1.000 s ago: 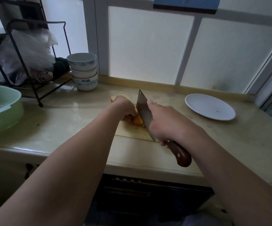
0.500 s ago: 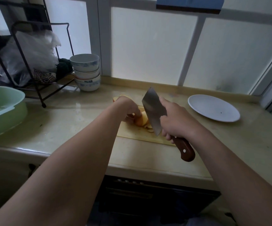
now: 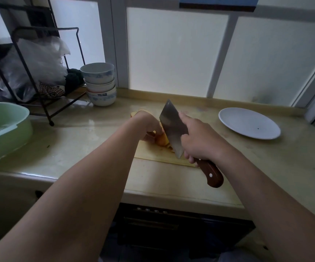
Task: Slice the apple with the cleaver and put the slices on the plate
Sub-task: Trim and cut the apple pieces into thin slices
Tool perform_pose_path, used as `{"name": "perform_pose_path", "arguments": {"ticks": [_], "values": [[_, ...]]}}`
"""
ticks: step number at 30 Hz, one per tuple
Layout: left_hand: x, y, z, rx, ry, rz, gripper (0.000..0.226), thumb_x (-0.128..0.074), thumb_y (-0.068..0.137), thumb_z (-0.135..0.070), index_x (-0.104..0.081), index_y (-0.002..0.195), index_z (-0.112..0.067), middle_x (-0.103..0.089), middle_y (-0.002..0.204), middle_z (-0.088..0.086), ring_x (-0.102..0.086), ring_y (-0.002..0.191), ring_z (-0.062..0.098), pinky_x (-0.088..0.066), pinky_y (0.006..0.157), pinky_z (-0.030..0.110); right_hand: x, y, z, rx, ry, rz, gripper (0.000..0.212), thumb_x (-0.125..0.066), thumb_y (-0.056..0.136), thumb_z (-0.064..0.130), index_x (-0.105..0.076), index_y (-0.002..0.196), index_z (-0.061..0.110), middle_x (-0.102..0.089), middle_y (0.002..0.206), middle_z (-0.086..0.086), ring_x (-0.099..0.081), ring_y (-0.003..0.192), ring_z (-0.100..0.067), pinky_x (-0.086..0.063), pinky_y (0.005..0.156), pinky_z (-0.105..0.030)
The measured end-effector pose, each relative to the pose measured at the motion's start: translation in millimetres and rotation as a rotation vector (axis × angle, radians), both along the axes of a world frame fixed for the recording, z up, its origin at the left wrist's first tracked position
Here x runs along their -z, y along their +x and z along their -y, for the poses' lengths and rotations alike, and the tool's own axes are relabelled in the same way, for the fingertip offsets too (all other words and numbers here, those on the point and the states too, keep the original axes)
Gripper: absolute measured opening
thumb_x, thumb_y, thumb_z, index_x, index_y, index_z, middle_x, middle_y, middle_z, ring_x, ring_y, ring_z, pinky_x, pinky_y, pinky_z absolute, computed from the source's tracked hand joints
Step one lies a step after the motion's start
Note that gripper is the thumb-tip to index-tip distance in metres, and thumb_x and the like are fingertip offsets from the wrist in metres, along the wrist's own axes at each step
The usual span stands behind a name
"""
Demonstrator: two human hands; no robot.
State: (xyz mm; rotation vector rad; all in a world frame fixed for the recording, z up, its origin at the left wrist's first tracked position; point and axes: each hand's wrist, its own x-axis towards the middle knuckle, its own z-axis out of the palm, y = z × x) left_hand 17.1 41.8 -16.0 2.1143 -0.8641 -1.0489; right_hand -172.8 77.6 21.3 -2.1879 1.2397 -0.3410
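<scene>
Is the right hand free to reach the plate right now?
Likely yes: only bare counter lies between the right hand and the plate. It grips the cleaver, though, so it cannot pick anything up.

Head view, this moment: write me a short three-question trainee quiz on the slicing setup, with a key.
1. True or false: the plate holds apple slices.
2. Which hand grips the cleaver? A. left hand B. right hand
3. Fill in: the left hand steadies the apple on the ____.

Key: 1. False, no slices lie on it. 2. B. 3. cutting board.
</scene>
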Motion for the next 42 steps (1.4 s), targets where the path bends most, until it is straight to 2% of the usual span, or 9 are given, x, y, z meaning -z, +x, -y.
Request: {"name": "perform_pose_path", "arguments": {"ticks": [7,11,13,17,23,28,32,36,42], "values": [[2,0,-1,-0.015,-0.03,0.01,0.027,-0.074,0.086,0.0,-0.061,0.11,-0.002,-0.067,0.107,0.017,-0.071,0.088,0.029,-0.063,0.081,0.04,-6,2,-8,-0.01,-0.014,-0.041,0.095,-0.041,0.09,-0.003,-0.008,0.166,0.044,-0.067,0.115,-0.018,-0.069,0.052,-0.019,-0.062,0.052,-0.036],[1,1,-1,-0.012,-0.041,0.016,0.026,-0.074,0.085,0.002,-0.063,0.109,0.0,-0.068,0.105,0.018,-0.072,0.087,0.029,-0.063,0.079,0.04,-12,4,-19,-0.025,-0.03,-0.107,0.096,-0.042,0.09,-0.006,-0.007,0.166,0.041,-0.068,0.094,-0.015,-0.07,0.057,-0.024,-0.064,0.054,-0.04],[2,1,-1,-0.012,-0.042,0.02,0.025,-0.074,0.084,0.003,-0.064,0.107,0.0,-0.07,0.104,0.018,-0.073,0.085,0.029,-0.063,0.078,0.04,-15,6,-26,-0.042,-0.061,-0.171,0.094,-0.041,0.091,-0.006,-0.006,0.166,0.038,-0.065,0.088,-0.012,-0.069,0.055,-0.023,-0.061,0.05,-0.035],[4,1,0,-0.013,-0.035,0.015,0.026,-0.074,0.084,0.002,-0.064,0.107,0.0,-0.071,0.103,0.017,-0.074,0.084,0.028,-0.064,0.077,0.04,-16,11,-40,-0.079,-0.158,-0.312,0.094,-0.045,0.093,-0.005,0.0,0.167,0.03,-0.052,0.087,-0.006,-0.067,0.054,-0.019,-0.055,0.043,-0.028],[5,1,0,-0.01,-0.046,-0.003,0.028,-0.075,0.084,0.001,-0.063,0.109,0.0,-0.07,0.107,0.016,-0.074,0.087,0.028,-0.064,0.078,0.04,-17,15,-41,-0.085,-0.182,-0.351,0.095,-0.046,0.093,-0.006,0.002,0.167,0.028,-0.06,0.086,-0.009,-0.063,0.05,-0.016,-0.052,0.04,-0.026],[5,1,0,-0.007,-0.05,-0.012,0.03,-0.075,0.082,0.003,-0.063,0.108,0.001,-0.07,0.106,0.018,-0.074,0.087,0.031,-0.064,0.077,0.041,-16,24,-29,-0.076,-0.183,-0.331,0.093,-0.049,0.093,-0.005,-0.003,0.167,0.029,-0.061,0.095,-0.011,-0.067,0.057,-0.019,-0.046,0.033,-0.022],[4,2,0,0.007,-0.023,-0.02,0.028,-0.073,0.085,0.001,-0.063,0.111,0.0,-0.071,0.107,0.017,-0.074,0.092,0.028,-0.062,0.084,0.04,-13,28,-22,-0.089,-0.176,-0.334,0.093,-0.05,0.093,-0.006,-0.005,0.167,0.027,-0.058,0.098,-0.008,-0.068,0.063,-0.019,-0.045,0.038,-0.023],[5,4,1,-0.006,-0.027,-0.022,0.029,-0.076,0.082,0.001,-0.065,0.108,0.002,-0.073,0.103,0.018,-0.075,0.089,0.03,-0.062,0.084,0.041,-6,32,-18,-0.08,-0.159,-0.339,0.098,-0.051,0.091,-0.009,-0.002,0.167,0.028,-0.058,0.089,-0.008,-0.065,0.058,-0.018,-0.043,0.036,-0.021],[6,4,1,-0.008,-0.038,-0.021,0.028,-0.075,0.084,-0.002,-0.062,0.109,0.0,-0.072,0.106,0.017,-0.075,0.089,0.028,-0.062,0.083,0.04,8,40,-4,-0.07,-0.106,-0.311,0.093,-0.05,0.092,-0.007,-0.007,0.167,0.028,-0.055,0.093,-0.006,-0.066,0.071,-0.022,-0.056,0.053,-0.033]]}}
